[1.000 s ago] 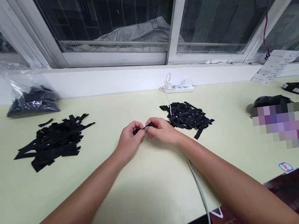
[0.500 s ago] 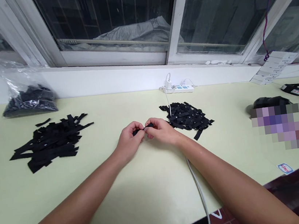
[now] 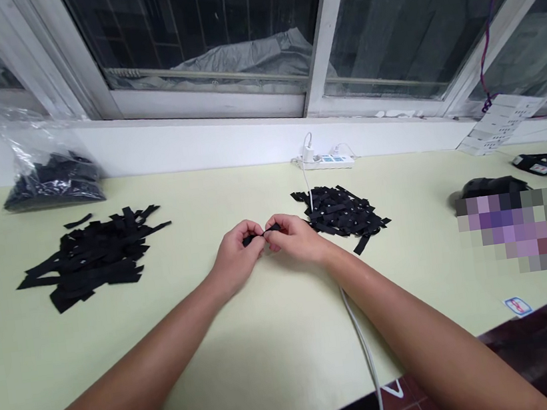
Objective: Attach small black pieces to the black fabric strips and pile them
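Head view. A clear plastic bag is sitting at the far left of the tabletop, against the wall, and it is holding a mass of small black pieces. Two loose piles are lying on the bare surface: a pile of longer black strips to the left, and a pile of short black labels just beyond the right hand.

The left hand and the right hand are meeting at the centre of the tabletop, fingertips touching. Both hands are pinching one small black strip, each gripping one end between thumb and forefinger. The strip is running with its long axis roughly left to right, spanning the gap between the two hands and hovering just above the surface. Most of it is hidden by the fingers, so it appears to be folded, though this cannot be confirmed.

A white cable is passing under the right forearm toward a power strip at the wall.
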{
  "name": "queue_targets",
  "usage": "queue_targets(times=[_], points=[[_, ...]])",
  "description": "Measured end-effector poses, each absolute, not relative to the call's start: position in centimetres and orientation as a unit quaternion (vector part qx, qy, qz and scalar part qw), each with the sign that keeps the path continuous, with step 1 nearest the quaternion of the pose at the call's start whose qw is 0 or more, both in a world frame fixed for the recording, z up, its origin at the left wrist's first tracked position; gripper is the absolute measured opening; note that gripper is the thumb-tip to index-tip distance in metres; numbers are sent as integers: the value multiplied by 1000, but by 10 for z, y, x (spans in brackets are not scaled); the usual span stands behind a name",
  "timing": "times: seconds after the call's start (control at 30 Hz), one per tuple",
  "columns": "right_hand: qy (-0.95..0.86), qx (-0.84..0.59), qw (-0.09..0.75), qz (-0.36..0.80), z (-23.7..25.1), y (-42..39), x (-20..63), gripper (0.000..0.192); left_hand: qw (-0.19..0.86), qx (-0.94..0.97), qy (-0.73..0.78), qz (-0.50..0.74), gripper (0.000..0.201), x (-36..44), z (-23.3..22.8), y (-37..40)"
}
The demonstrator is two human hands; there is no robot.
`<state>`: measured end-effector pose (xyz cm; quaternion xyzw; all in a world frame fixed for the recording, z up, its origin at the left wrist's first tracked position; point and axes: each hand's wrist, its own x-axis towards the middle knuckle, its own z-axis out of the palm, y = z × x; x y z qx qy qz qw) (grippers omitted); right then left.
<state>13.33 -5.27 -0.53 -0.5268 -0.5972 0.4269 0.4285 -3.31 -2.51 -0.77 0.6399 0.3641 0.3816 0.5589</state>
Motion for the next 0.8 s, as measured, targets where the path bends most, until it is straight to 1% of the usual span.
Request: queue_targets(times=[0.23,0.8], points=[[-597,-525,428,430,-5,-53,133,8,545,648,373,379,8,-32,-5,-26],[-594,-527,428,432,-6,-53,133,9,556,633,378,383,9,-33,-6,-25]])
